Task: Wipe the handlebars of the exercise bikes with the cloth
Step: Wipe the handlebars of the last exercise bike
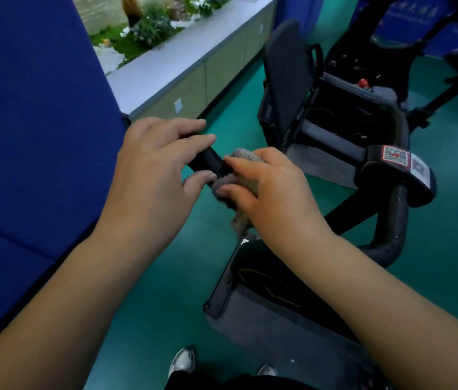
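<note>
We observe the left hand (pixel 152 167) curled around the near end of a black handlebar (pixel 208 161), its fingers (pixel 194 142) lying over the top of the bar and the thumb coming up from below, so the fingers are clamped on the bar. Just beside it, the right hand (pixel 267 187) grips a grey, fuzzy cloth (pixel 239 167) bunched around the same bar; its fingers (pixel 236 164) are closed on the cloth, and a loose tail of cloth hangs down below the palm. The two hands nearly touch at the thumbs.

We note that the bar curves away to the right into a padded loop, where a black console pad (pixel 399 170) carries two QR-code stickers. The bike's dark frame (pixel 256 285) runs down between the forearms to the green floor (pixel 166 291), with two light shoes (pixel 183 361) at the lower edge. A second exercise bike (pixel 320 102) stands behind, well apart. A blue partition (pixel 33 108) fills the left side, and a grey-topped cabinet (pixel 188 57) with greenery lies beyond it.
</note>
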